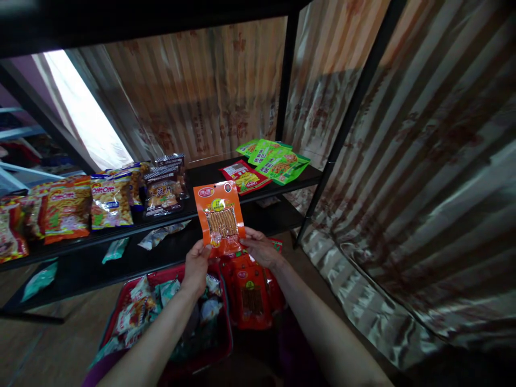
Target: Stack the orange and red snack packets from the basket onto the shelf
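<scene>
Between my two hands is an orange snack packet [221, 215] with a clear window, held upright by its lower corners in front of the shelf edge. My left hand [196, 267] pinches the lower left corner. My right hand [260, 248] grips the lower right corner, thumb on the front. Below it lies a pile of similar orange-red packets [252, 295]. A red bin [228, 322] full of small wrapped snacks stands beneath my left forearm. Behind the held packet, a red snack bag [246, 177] lies on the upper shelf.
The black shelf rack [201, 174] carries green packets [284, 165] at right, brown packets [163, 188] and yellow and orange snack bags [68, 207] at left. Small teal packets [115, 250] lie on the lower shelf. Black posts [318, 199] and striped curtains [382, 188] bound the right side.
</scene>
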`<move>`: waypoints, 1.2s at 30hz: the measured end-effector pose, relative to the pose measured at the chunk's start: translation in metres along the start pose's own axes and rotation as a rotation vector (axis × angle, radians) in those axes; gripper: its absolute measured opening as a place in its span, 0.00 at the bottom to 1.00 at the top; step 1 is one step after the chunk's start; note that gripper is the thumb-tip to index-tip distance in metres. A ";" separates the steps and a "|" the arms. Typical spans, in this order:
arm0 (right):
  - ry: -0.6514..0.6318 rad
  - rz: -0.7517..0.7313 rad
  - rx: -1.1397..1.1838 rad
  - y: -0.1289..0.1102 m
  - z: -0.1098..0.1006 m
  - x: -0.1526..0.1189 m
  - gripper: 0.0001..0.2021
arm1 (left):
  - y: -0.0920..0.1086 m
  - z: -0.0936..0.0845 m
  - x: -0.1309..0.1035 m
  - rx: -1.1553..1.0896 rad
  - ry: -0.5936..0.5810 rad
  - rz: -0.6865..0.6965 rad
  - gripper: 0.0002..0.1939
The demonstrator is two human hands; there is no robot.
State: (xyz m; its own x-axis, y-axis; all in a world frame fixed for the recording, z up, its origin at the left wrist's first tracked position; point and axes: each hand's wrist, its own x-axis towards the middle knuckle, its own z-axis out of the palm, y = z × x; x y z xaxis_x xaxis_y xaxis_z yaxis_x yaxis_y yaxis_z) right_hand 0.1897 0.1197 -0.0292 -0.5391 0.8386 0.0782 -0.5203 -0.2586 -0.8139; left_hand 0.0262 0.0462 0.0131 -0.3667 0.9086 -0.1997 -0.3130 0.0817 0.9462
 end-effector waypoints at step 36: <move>0.334 0.031 0.058 0.002 -0.003 0.040 0.14 | -0.008 0.003 0.046 -0.002 -0.047 -0.117 0.20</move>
State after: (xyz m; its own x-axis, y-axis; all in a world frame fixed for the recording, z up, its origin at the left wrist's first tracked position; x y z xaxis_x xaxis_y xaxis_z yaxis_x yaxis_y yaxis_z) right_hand 0.1692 0.1539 -0.0296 -0.3140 0.9380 -0.1470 -0.5485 -0.3056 -0.7783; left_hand 0.0150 0.0883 -0.0027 -0.2864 0.9111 -0.2963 -0.3531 0.1871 0.9167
